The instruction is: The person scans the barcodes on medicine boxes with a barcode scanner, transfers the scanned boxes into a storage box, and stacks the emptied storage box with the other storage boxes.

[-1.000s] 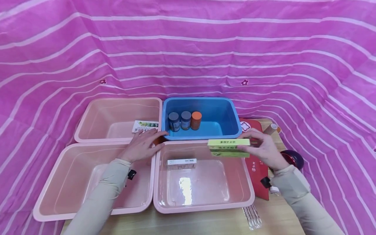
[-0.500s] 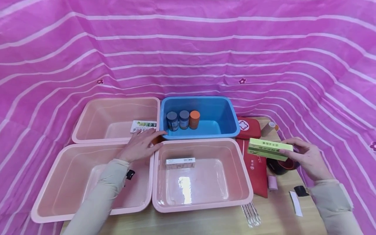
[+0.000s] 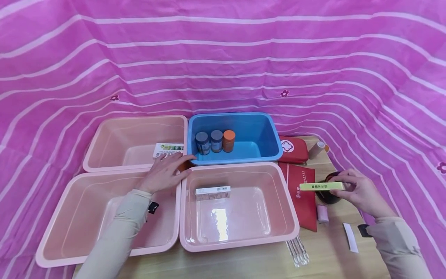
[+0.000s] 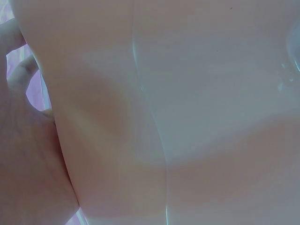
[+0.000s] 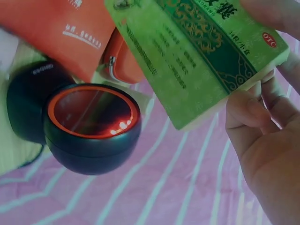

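Note:
My right hand (image 3: 364, 193) pinches one end of a flat green medicine box (image 3: 321, 186) between thumb and fingers. In the right wrist view the broad printed face of this box shows, angled above a black round scanner (image 5: 93, 126) with a red-ringed glass window. Box and scanner are apart in that view. My left hand (image 3: 166, 172) rests with extended fingers across the rims where the bins meet. Its fingertips lie near the corner of the blue bin (image 3: 235, 159). The left wrist view is mostly filled by a pink bin wall (image 4: 211, 93).
Several pink bins, including the front right one (image 3: 240, 245), stand beside the blue bin. White boxes (image 3: 212, 192) lie in two pink bins. Dark jars (image 3: 216, 141) and an orange-lidded jar (image 3: 228, 140) stand in the blue one. A red pouch (image 3: 292, 149) and packet (image 3: 301, 193) lie rightward.
My right hand has carried the green box rightward from above the front right bin to the black scanner, tilting its narrow side up. The left hand stays put.

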The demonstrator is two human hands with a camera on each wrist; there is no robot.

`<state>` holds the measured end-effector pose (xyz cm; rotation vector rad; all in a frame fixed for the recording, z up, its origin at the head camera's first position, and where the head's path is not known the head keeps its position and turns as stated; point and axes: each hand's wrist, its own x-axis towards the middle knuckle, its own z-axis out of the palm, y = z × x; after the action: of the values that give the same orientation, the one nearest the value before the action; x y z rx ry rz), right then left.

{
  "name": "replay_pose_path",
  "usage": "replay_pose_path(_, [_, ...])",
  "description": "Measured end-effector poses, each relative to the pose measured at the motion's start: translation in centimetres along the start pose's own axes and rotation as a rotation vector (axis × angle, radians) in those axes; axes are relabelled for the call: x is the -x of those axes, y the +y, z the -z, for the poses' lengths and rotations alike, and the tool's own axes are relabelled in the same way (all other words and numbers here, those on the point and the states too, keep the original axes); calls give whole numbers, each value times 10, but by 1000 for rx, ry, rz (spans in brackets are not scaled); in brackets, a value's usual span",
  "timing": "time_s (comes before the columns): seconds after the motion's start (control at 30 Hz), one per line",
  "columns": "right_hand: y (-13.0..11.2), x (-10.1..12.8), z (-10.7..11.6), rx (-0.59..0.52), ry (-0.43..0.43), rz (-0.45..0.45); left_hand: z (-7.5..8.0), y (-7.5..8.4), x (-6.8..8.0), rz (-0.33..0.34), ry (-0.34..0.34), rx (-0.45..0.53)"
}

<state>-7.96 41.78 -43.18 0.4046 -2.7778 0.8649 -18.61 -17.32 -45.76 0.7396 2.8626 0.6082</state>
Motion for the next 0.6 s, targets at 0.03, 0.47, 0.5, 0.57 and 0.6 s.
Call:
replay_pose_path(0.03, [-1,-1,-1,17,1,22,0,0,0,2,-1,2])
replay_pose_path(0.47, [8,3,-7,148,-33,80,0,0,0,6,0,2])
replay_pose_path(0.5, [8,4,-7,154,-30,80,0,0,0,4,4,1])
replay_pose_path(0.57, [8,5,-6,160,-26,76,0,0,0,-2,10,-1])
replay_pose_path(0.6, [8,6,-6,169,-24,78,-1,-1,0,-4,13,-2])
